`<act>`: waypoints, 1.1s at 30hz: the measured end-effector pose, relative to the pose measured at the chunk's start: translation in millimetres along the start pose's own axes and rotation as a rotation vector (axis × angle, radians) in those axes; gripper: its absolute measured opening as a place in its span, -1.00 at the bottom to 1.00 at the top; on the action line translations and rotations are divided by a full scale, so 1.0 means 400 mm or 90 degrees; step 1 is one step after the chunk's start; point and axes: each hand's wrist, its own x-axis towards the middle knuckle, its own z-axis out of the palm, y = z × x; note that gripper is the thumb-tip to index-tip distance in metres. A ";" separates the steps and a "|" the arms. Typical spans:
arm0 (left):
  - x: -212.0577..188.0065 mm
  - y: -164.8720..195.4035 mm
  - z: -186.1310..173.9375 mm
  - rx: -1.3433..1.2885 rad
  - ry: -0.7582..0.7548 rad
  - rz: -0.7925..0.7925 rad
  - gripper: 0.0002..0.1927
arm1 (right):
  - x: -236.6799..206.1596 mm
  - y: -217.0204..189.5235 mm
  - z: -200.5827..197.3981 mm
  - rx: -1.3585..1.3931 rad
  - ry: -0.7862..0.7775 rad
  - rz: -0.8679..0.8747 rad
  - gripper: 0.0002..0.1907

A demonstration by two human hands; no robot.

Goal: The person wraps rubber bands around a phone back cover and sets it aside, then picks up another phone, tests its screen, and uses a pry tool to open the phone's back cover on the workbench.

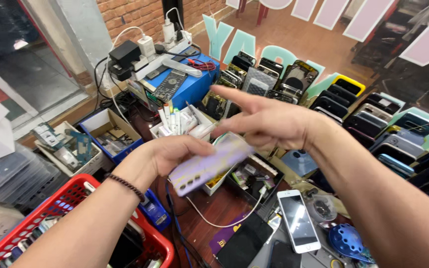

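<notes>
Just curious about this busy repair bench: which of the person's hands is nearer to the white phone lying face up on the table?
Right. The right hand hangs above and behind the white phone; the left hand, gripping a lilac phone, is farther off to its left.

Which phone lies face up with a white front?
The white-fronted phone flat on the desk below the right hand, screen up. The lilac phone is held back-up in the left hand; the racked phones are dark.
</notes>
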 end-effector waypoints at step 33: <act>-0.055 0.029 0.193 0.033 0.035 0.307 -0.65 | 0.101 0.299 0.029 0.556 0.225 -0.105 -0.69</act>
